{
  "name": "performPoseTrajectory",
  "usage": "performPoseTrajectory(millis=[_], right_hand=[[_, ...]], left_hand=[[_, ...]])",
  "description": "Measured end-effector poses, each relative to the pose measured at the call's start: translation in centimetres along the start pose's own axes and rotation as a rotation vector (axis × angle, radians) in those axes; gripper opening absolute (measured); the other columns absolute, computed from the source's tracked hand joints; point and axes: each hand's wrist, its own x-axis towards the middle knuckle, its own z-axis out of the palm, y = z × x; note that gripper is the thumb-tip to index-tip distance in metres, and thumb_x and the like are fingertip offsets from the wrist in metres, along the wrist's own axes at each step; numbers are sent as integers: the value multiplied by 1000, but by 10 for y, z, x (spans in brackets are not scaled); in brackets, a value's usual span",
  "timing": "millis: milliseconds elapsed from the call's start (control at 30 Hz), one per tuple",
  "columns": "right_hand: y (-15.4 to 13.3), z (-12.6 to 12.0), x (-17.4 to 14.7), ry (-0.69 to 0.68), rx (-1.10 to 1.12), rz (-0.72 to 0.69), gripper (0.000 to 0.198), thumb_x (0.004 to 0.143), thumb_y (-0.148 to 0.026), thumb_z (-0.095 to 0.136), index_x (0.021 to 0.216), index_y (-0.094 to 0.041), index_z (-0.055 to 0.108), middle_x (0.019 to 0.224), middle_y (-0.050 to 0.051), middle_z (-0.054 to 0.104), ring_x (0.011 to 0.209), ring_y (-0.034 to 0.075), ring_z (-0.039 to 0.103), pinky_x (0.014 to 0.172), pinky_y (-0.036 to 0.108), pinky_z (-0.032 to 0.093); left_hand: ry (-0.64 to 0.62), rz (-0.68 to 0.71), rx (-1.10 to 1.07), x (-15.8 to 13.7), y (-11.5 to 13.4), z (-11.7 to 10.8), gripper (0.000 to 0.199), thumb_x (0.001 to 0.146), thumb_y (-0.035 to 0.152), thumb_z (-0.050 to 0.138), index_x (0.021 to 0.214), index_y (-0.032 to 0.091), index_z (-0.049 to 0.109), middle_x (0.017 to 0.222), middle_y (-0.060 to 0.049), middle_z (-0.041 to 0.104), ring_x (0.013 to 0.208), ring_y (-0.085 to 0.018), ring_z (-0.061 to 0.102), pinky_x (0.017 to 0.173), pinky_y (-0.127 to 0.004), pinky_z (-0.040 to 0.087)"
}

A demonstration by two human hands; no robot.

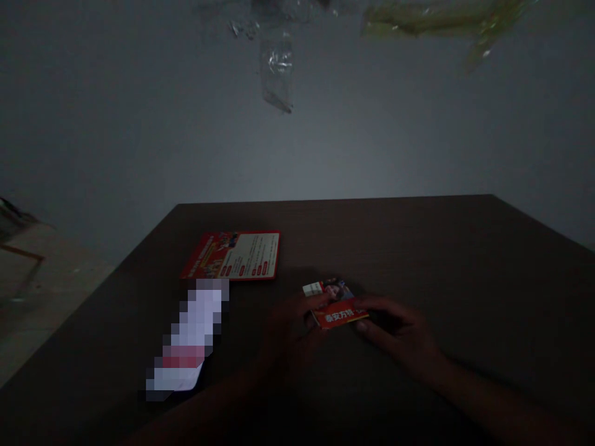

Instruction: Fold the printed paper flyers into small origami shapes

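Observation:
In dim light, both my hands hold a small folded red leaflet [338, 314] with white characters, just above the dark brown table [465, 266]. My left hand [290, 325] grips its left edge and my right hand [395, 331] grips its right edge. A bit of white and a picture panel show at the leaflet's far end. A larger red and white flyer [237, 255] lies flat on the table beyond my left hand.
A pixelated white and pink strip [188, 337] lies on the table to the left of my left hand. A grey wall [139, 124] rises behind the table, with clear plastic [277, 68] and yellowish tape [437, 21] stuck high on it. Floor shows at the left.

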Motion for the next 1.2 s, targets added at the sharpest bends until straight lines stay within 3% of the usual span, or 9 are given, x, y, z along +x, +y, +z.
performPoseTrajectory(millis=[200,533,700,833,1033,1200], right_hand=[[-4,-1,2,29,-19,-30,27,74,-14,70,95,-30,70,88,-1,74,80,15,69,71,24,56],[-7,-3,3,20,14,-45,22,73,-15,72,90,-30,72,87,1,75,81,17,70,71,27,57],[-6,-2,2,9,34,-27,18,80,-18,66,93,-29,70,91,2,74,83,17,69,73,28,56],[-4,-2,0,13,22,26,12,84,-23,62,93,-26,69,86,3,73,76,17,68,68,27,54],[0,-4,-1,24,69,133,11,87,-30,58,89,-23,66,77,3,69,72,16,64,66,27,51],[-3,-2,0,27,74,141,13,85,-33,61,80,-22,65,76,3,68,70,16,63,64,26,50]], left_hand=[[32,-41,62,-2,-1,-1,40,78,14,63,116,23,59,112,-5,68,92,-17,66,71,-24,55],[-38,21,-5,3,5,0,26,83,15,57,107,24,66,108,-4,70,95,-18,67,81,-30,53],[9,-93,-10,1,4,0,27,83,19,58,108,23,65,103,-4,71,88,-17,68,73,-26,54],[41,-157,-31,0,1,-1,20,82,22,57,100,20,68,87,-4,73,75,-15,68,65,-24,53],[69,-115,-45,6,6,-2,10,81,20,60,83,18,69,75,-2,70,65,-13,64,60,-22,49],[58,-134,-30,6,9,-2,18,80,20,59,64,18,66,62,0,66,57,-11,60,55,-20,44]])
